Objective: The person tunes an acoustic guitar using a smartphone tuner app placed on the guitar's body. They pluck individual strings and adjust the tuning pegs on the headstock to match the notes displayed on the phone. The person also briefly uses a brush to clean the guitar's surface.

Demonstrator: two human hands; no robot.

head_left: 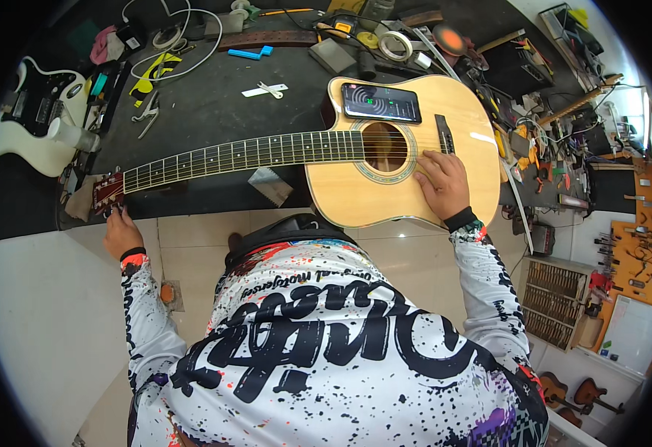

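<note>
An acoustic guitar [466, 175] with a pale wood top lies face up across the bench, its neck pointing left. At its headstock [106, 191], the fingers of my left hand [122, 234] are closed on a tuning peg [119, 205] along the near edge. My right hand [446, 188] rests over the guitar top between the soundhole [384, 149] and the bridge [445, 135]. Its fingers are apart, with the tips at the strings, and it holds nothing. A phone [380, 103] with a lit dark screen lies on the upper body, above the soundhole.
The dark bench [214, 97] carries a white electric guitar [32, 123] at far left. Pliers [147, 115], a blue string winder [251, 53] and a roll of tape [395, 46] lie beyond the neck. Cluttered tools crowd the right side. A small sheet [270, 186] sits beneath the neck.
</note>
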